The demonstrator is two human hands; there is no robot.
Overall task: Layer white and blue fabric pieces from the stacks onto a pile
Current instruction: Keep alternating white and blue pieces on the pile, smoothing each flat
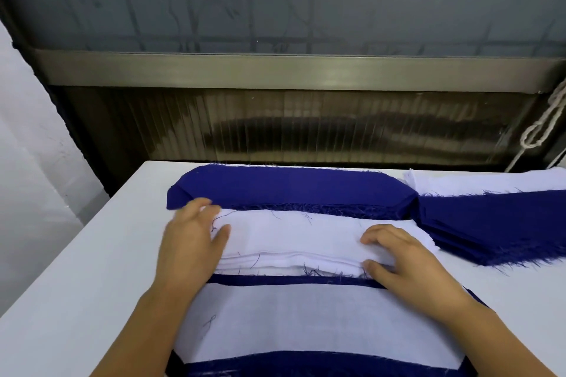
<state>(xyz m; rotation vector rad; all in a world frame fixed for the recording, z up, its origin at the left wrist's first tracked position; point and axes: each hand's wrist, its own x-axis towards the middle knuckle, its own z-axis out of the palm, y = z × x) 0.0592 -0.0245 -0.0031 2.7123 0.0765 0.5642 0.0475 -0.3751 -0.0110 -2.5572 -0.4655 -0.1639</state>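
A stack of white fabric pieces [291,236] lies across the middle of the table. Behind it sits a stack of blue pieces [291,187]. Nearest me is the layered pile [306,321], white on top with blue edges showing at its far and near sides. My left hand [190,242] rests on the left end of the white stack, fingers spread and slightly blurred. My right hand [407,260] lies on the stack's right end, with its fingers on top and its thumb at the front edge of the top layers.
A second blue stack [496,223] lies at the right, with more white fabric [490,180] behind it. The white table [76,269] ends at a dark ribbed wall panel. A white cord [545,122] hangs at the far right.
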